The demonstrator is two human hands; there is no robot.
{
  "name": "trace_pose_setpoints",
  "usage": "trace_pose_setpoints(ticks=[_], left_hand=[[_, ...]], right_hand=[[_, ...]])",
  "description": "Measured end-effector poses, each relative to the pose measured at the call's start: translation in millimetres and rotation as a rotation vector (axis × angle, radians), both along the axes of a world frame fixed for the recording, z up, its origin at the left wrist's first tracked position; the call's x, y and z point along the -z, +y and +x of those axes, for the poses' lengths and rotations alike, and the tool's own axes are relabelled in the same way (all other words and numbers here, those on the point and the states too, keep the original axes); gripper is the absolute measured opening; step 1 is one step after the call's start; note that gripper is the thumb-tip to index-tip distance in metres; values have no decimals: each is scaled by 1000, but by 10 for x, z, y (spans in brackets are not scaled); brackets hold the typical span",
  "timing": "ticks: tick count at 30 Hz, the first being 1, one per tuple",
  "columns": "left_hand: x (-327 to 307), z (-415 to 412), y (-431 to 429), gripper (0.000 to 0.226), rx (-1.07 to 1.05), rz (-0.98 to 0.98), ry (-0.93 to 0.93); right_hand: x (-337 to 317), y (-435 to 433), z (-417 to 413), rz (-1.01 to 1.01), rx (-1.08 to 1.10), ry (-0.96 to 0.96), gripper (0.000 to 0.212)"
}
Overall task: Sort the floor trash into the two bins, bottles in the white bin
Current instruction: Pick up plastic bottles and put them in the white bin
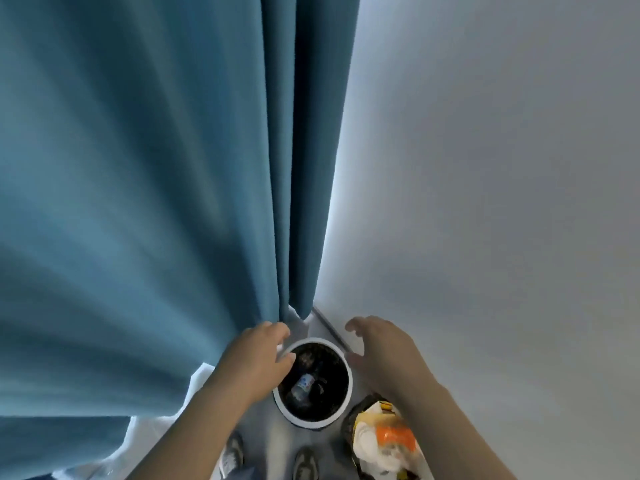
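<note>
A room corner indoors, home or office unclear: a blue curtain [138, 168] hangs left, a plain white wall [485, 168] stands right. A white bin [311, 423] and a dark bin [347, 429] sit on the grey floor [266, 434].

A round white bin [349, 382] holds a clear, labelled bottle [304, 384]; just beside it, a dark bin [347, 427] brims with wrappers [391, 441].

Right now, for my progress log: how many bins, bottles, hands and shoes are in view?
Bins: 2, white bin and dark bin
Bottles: 1 clearly visible, bottle in the white bin
Hands: 2, left hand and right hand
Shoes: 2, left shoe and right shoe
Total: 7
</note>
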State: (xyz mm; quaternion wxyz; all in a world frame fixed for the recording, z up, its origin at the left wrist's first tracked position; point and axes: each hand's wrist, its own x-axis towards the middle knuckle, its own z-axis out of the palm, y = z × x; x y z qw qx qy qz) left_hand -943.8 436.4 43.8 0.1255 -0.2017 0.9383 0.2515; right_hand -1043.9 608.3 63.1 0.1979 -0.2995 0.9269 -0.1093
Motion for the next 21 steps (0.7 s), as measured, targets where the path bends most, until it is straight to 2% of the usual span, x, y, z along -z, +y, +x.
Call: trace_pose_setpoints(ticks=[2,6,12,21], left_hand=[[-81,158,-77,32,-84,-11,27],[-207,618,-300,33,-279,-57,40],[-262,1674,-649,35,-588,-129,42],[-276,3755,-907,34,-1010,-106,16]], right_hand=[[-68,-206,8,-20,-98,10,42],[-168,-690,186,-52,-300,60,36],[-261,-1525,861,-37,-647,67,39],[-323,-2632,2832,12,-1101,50,34]])
